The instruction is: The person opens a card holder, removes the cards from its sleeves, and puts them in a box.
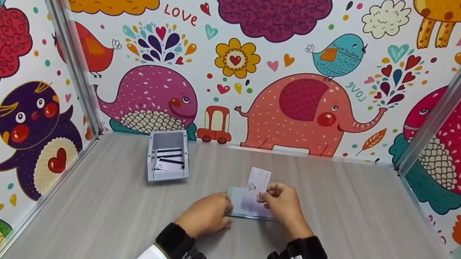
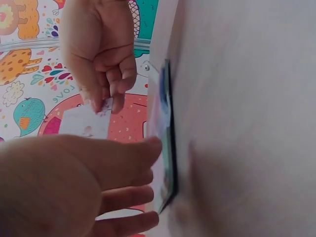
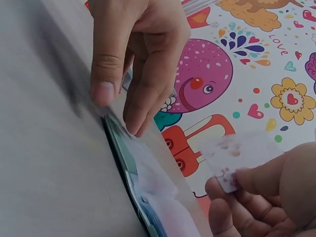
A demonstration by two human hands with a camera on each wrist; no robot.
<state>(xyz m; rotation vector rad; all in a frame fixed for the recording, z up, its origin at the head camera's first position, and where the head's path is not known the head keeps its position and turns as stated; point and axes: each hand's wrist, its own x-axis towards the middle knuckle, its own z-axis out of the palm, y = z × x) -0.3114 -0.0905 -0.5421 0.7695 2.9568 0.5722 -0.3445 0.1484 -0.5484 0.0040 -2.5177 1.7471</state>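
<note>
A thin booklet (image 1: 237, 197) with a pale green and pink face lies flat on the table in front of me. My left hand (image 1: 207, 213) holds its left edge, thumb and fingers at the corner in the right wrist view. Between the thumb and fingers of my right hand (image 1: 286, 205) is a small white card (image 1: 258, 179) with pinkish print, pinched near its lower end. The card stands upright above the booklet and overlaps it in the head view. Seen from the left wrist, the booklet (image 2: 169, 143) shows edge-on with dark outer edges.
At the back left stands a grey plastic box (image 1: 150, 158) holding dark, pen-like sticks and a pale card. Printed wall panels with cartoon animals enclose the wood-grain table (image 1: 360, 228) at the back and sides, joined by metal corner posts (image 1: 449, 87).
</note>
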